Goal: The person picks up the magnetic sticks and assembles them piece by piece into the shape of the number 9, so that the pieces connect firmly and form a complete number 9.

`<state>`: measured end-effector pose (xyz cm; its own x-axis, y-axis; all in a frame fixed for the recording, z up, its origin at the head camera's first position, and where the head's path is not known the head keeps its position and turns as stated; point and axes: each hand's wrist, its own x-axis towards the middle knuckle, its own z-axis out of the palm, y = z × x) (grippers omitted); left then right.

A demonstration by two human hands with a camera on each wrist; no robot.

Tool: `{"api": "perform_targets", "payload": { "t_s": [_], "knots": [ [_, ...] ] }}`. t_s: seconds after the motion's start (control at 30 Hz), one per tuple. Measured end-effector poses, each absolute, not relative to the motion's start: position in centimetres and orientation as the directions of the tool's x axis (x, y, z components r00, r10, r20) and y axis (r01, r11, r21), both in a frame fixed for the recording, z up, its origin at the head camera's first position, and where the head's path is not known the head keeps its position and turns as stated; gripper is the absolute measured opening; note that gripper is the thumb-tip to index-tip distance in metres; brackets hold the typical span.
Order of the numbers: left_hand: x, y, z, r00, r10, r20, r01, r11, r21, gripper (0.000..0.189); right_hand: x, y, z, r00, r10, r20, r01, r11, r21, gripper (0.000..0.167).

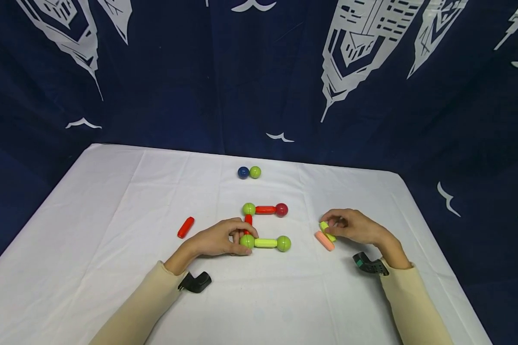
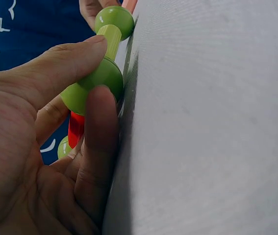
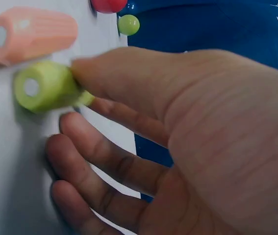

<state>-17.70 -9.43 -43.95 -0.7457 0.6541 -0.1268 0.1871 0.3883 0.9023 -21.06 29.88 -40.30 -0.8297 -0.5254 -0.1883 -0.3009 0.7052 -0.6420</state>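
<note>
In the head view my left hand [image 1: 217, 238] grips the green ball [image 1: 247, 241] at the near left corner of a C-shaped stick-and-ball build; the left wrist view shows thumb and fingers around that ball [image 2: 102, 81]. From it a yellow-green stick [image 1: 265, 243] runs right to another green ball [image 1: 284, 243]. A red stick [image 1: 248, 220] links it to the far green ball [image 1: 249, 208], which joins a second red stick [image 1: 265, 210] and a red ball [image 1: 281, 210]. My right hand [image 1: 356, 226] pinches a loose yellow-green stick [image 3: 45, 88] beside a salmon stick [image 1: 325, 241].
A loose red stick [image 1: 186, 227] lies left of the build. Toward the far edge of the white-covered table [image 1: 112, 201], a dark blue ball [image 1: 243, 172] and a green ball [image 1: 255, 172] sit side by side. A navy patterned cloth [image 1: 263, 96] hangs behind.
</note>
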Motion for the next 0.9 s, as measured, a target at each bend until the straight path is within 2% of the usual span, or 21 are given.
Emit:
{"api": "perform_targets", "payload": {
  "t_s": [0.27, 0.57, 0.7, 0.9],
  "knots": [
    [-17.8, -9.4, -44.0, -0.746, 0.655, -0.119, 0.187, 0.378, 0.907, 0.033, -20.9, 28.7, -40.5, -0.845, -0.53, -0.08, -0.381, 0.699, -0.606, 0.022],
    [-17.8, -9.5, -44.1, -0.747, 0.653, -0.126, 0.186, 0.387, 0.903, 0.033, -20.9, 26.9, -40.7, -0.877, -0.473, 0.078, -0.41, 0.656, -0.634, 0.025],
    [-17.8, -9.6, -44.2, -0.744, 0.656, -0.125, 0.188, 0.386, 0.903, 0.032, -20.5, 25.6, -40.6, -0.898, -0.432, 0.088, -0.355, 0.59, -0.725, 0.028],
    [-17.9, -9.5, -44.2, -0.743, 0.659, -0.118, 0.197, 0.385, 0.902, 0.033, -19.8, 22.9, -40.6, -0.924, -0.383, -0.008, -0.186, 0.468, -0.864, 0.032]
  ]
}}
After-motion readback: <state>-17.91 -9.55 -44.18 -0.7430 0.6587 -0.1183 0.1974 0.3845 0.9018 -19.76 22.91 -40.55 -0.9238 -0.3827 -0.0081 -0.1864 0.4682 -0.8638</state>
